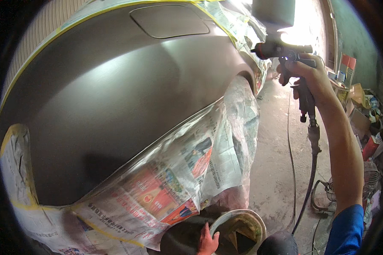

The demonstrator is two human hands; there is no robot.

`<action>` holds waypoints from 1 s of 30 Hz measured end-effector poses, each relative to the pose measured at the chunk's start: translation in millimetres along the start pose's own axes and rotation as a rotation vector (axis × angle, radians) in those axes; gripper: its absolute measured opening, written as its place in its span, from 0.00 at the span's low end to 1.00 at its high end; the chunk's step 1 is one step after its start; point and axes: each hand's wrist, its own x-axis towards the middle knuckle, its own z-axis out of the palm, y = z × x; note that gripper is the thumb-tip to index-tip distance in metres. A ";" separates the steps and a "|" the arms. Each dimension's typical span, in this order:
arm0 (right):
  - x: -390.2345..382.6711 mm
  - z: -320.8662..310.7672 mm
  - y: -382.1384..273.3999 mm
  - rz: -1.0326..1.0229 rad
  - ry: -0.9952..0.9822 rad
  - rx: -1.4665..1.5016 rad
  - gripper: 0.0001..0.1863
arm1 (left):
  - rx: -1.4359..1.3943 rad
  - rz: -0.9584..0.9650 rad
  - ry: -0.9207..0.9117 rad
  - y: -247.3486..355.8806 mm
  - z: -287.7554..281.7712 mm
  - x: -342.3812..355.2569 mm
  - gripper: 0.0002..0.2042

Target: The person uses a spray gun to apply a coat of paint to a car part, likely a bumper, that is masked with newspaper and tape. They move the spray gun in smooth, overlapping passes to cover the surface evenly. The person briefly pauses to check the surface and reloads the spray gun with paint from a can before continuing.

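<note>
A person works beside a car whose rear side panel (127, 102) fills the left and middle of the view, smooth, dull and grey-brown, with a fuel flap (170, 21) near the top. The right hand (307, 70) is raised at upper right, its fingers wrapped around the handle of a spray gun (281, 51) topped by a grey cup (274, 13). The nozzle faces left toward the panel but stands apart from it. A dark hose (313, 170) drops from the handle toward the floor (270, 127). At the bottom, the left hand (208, 240) is against the near-left side of a bucket (254, 222), fingers slightly spread; whether they grip the rim I cannot tell. Newspaper (153, 191) covers the car below the panel, and clear plastic (240, 110) drapes over the wheel; yellow tape (108, 234) crosses the paper. The step in hand seems to be coating the panel, though no mist shows and the trigger's position is unclear. A next pass would call for a steady wrist, an even gap and the hose kept off the surface.
</note>
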 end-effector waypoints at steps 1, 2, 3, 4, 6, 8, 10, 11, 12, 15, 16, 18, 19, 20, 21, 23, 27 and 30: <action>9.1 -5.5 13.4 -0.010 0.029 0.002 0.15 | 0.006 0.008 0.043 3.3 0.8 -1.4 0.33; 18.5 -11.4 26.1 0.003 0.075 -0.008 0.15 | 0.011 0.018 0.088 6.0 0.2 -3.3 0.28; 27.1 -17.3 37.8 0.063 0.155 -0.029 0.16 | 0.015 0.026 0.132 9.1 1.1 -4.1 0.25; 33.5 -23.6 47.5 0.071 0.151 -0.031 0.15 | 0.004 -0.149 -0.023 9.4 -1.2 -5.4 0.29; 41.3 -31.0 60.9 0.077 0.117 0.021 0.14 | -0.006 -0.086 0.036 9.6 0.3 -2.5 0.28; 41.4 -34.4 64.7 0.104 0.060 0.084 0.14 | 0.063 -0.035 0.067 4.3 1.2 -1.9 0.26; 36.4 -35.4 62.5 0.115 -0.047 0.137 0.16 | 0.117 -0.081 0.069 -3.9 3.3 -1.2 0.25; 33.1 -34.1 61.7 0.056 -0.126 0.229 0.17 | 0.145 -0.106 0.071 -8.0 5.2 -1.8 0.25; 30.9 -33.0 61.2 0.073 -0.151 0.262 0.16 | 0.159 -0.097 0.078 -11.7 7.2 -2.7 0.25; 34.4 -34.0 67.2 0.064 -0.091 0.274 0.15 | 0.189 -0.076 0.098 -18.2 12.2 -4.9 0.25; 40.7 -37.2 71.7 0.089 -0.057 0.224 0.16 | 0.189 -0.076 0.103 -19.0 13.2 -5.9 0.24; 58.9 -44.9 81.6 0.115 0.029 0.129 0.14 | 0.203 -0.097 0.101 -18.5 15.6 -5.7 0.24; 62.9 -48.3 85.6 0.096 0.039 0.135 0.14 | 0.223 -0.123 0.091 -18.2 15.7 -6.7 0.24; 66.2 -51.2 88.1 0.099 0.068 0.131 0.14 | 0.245 -0.150 0.082 -18.0 15.6 -7.2 0.24; 68.2 -53.8 89.3 0.173 0.122 0.109 0.14 | 0.274 -0.150 0.100 -17.7 16.7 -7.5 0.24; 63.0 -57.3 89.0 0.122 -0.023 0.249 0.16 | 0.334 -0.149 0.138 -19.0 19.2 -8.8 0.23; 43.5 -57.5 89.6 0.107 -0.243 0.499 0.16 | 0.477 -0.232 0.121 -27.1 26.4 -11.4 0.22; 53.0 -59.8 102.8 0.145 -0.154 0.313 0.15 | 0.459 -0.245 0.137 -32.0 30.3 -13.7 0.22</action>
